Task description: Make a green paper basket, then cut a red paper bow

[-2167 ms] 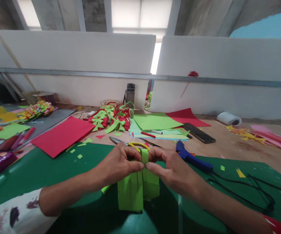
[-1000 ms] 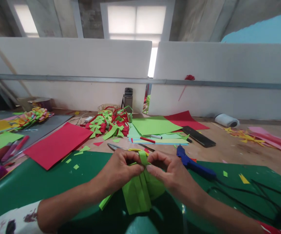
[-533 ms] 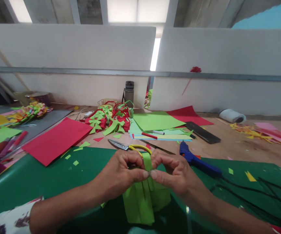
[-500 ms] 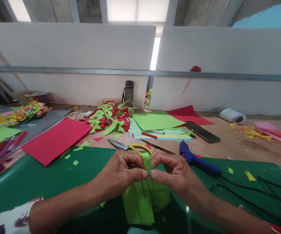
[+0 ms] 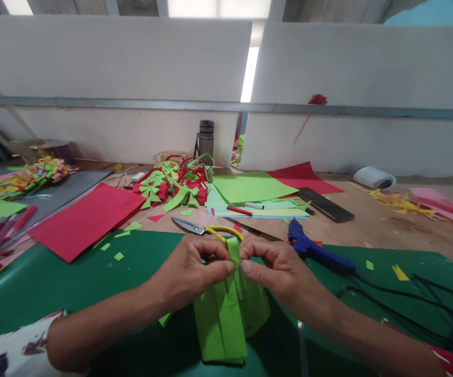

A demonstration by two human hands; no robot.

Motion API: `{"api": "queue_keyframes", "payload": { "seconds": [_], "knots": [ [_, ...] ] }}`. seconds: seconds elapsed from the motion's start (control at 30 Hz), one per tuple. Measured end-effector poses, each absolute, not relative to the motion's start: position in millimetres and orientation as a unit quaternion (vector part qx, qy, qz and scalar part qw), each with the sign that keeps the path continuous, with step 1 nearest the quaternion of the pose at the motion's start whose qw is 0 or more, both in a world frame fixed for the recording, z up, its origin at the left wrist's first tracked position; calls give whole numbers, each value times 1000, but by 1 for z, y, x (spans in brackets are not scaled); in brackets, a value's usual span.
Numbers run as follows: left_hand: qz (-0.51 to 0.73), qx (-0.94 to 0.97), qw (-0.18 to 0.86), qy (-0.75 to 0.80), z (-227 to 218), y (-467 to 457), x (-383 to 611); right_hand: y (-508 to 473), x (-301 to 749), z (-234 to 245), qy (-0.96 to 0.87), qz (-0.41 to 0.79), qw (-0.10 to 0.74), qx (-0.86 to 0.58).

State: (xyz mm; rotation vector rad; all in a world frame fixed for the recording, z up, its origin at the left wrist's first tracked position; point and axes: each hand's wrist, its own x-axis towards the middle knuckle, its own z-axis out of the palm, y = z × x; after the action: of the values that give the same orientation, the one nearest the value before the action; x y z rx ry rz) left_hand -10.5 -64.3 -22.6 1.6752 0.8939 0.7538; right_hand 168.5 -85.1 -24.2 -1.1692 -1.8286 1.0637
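Note:
A folded light-green paper piece (image 5: 226,319) with lengthwise pleats hangs over the dark green mat (image 5: 73,277) near the table's front edge. My left hand (image 5: 190,269) and my right hand (image 5: 277,269) meet at its top, thumbs and forefingers pinched tip to tip on a narrow green strip (image 5: 234,251) that loops over the top. Both hands are closed on the paper. Their other fingers are curled in behind the strip.
Yellow-handled scissors (image 5: 205,229) lie just beyond my hands, with a blue glue gun (image 5: 316,250) and its black cord to the right. Red sheet (image 5: 87,217), green sheets (image 5: 250,187), a heap of paper bows (image 5: 175,186), a black phone (image 5: 324,204), a bottle (image 5: 206,137) and white partitions stand behind.
My hands stay pinched on the strip throughout. The paper tilted and was squeezed a second ago, then hangs straighter now. The camera has tipped down slightly.

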Motion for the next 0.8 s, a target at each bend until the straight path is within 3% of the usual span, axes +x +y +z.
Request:
{"api": "queue_keyframes", "payload": {
  "seconds": [0.57, 0.8],
  "knots": [
    [313, 681, 531, 395, -24, -65, -10, -80, 172, -21, -695, 468, 310, -450],
    [332, 687, 515, 390, -25, -67, -7, -88, 164, -18, -708, 393, 329, -485]
  ]
}}
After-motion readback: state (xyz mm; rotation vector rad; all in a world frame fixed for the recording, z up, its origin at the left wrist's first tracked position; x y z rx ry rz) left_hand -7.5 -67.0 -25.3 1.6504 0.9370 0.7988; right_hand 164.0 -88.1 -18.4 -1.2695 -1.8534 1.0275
